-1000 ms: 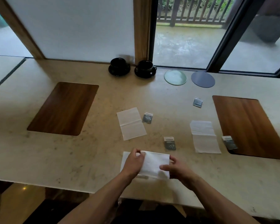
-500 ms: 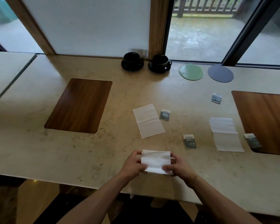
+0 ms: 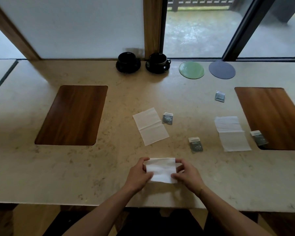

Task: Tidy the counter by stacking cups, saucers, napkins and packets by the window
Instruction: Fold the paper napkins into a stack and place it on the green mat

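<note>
Both hands, the left hand point(image 3: 140, 174) and right hand point(image 3: 187, 176), pinch opposite edges of a folded white napkin point(image 3: 161, 169) at the near counter point(image 3: 75, 176) edge, apparently squaring it for stacking, far from the black cups point(image 3: 143, 63) by the window.

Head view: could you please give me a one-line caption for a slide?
Both hands, left hand and right hand, hold a folded napkin over the counter.

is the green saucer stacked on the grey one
No, the green saucer lies flat on the counter beside the grey saucer, with a gap between them.
</note>
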